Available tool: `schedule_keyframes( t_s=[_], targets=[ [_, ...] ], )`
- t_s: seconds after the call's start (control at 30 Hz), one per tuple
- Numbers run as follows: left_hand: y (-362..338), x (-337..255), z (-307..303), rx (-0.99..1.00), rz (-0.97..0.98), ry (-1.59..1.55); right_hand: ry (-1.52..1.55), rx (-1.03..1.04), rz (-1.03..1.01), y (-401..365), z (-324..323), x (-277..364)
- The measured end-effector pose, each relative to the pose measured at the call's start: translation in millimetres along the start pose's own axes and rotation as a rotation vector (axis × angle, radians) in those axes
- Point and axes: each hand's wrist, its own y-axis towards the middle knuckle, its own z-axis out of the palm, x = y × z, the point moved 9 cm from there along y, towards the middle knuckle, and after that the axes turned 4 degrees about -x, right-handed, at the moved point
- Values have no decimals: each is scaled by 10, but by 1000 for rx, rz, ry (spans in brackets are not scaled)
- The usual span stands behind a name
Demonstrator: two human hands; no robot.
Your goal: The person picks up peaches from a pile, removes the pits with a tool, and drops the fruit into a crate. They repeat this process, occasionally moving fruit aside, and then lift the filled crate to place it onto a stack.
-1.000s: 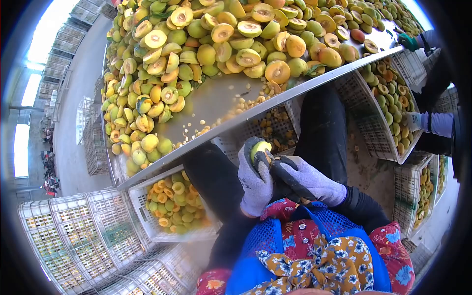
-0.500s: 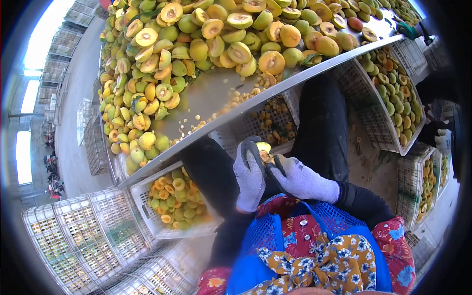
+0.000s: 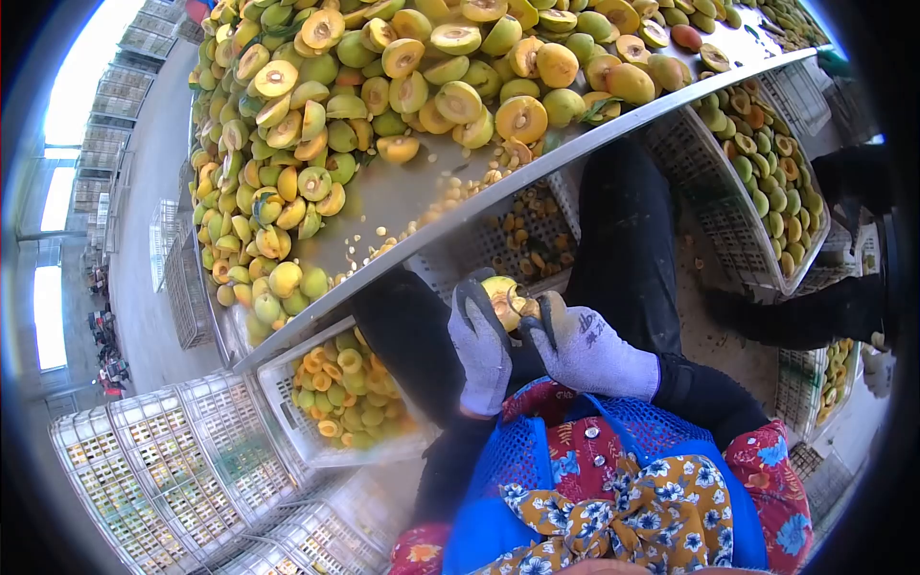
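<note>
Over my lap, my left hand [image 3: 481, 335], in a grey-lavender glove with dark fingertips, is closed around a halved yellow-green stone fruit [image 3: 500, 299], its cut face turned toward my right. My right hand [image 3: 589, 343], gloved alike, is pinched on a small curved tool [image 3: 518, 305] that looks like a thin metal loop. The tool's end rests at the middle of the cut face; its handle is mostly hidden in the fingers. Just beyond my hands, a metal table [image 3: 402, 196] carries a large heap of similar fruit halves [image 3: 287, 144].
Small pale pits [image 3: 450, 199] lie along the table's raised edge. Beneath it stands a crate with fruit scraps [image 3: 537, 235]. Crates of halves stand at left [image 3: 280, 398] and right [image 3: 757, 259]. Empty-looking stacked crates [image 3: 163, 470] are at lower left. Another person's dark-clothed leg [image 3: 815, 311] is at right.
The fruit half has turned so more of its cut face shows, and the loop tool is now visible at its middle. At right, another person's leg has moved inward.
</note>
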Motion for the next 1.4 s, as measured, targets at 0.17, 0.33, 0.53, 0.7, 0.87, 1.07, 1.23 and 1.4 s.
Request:
schedule_keyframes(
  t_s=[0.17, 0.33, 0.53, 0.7, 0.87, 1.07, 1.23, 1.4],
  targets=[
    [-29, -83, 2, -9, 7, 6, -28, 61, -8, 12, 46, 13],
    [-50, -178, 2, -20, 82, 76, -34, 63, -3, -21, 74, 25],
    [-113, -235, -22, -83, 157, 40, 181, 149, 131, -6, 169, -24],
    [-174, -387, 22, -39, 312, 198, 555, 418, 13, 10, 155, 69],
    [-89, -211, 95, 129, 220, 49, 1279, 715, 207, -161, 386, 17],
    [-81, -193, 257, 368, 88, -249, 2354, 943, 955, -361, 444, 272],
    [-41, -155, 287, 366, 89, -293, 2238, 858, 901, -335, 554, 168],
    [-74, -222, 220, 212, 50, -354, 2355, 1161, 855, -310, 458, 318]
  ],
)
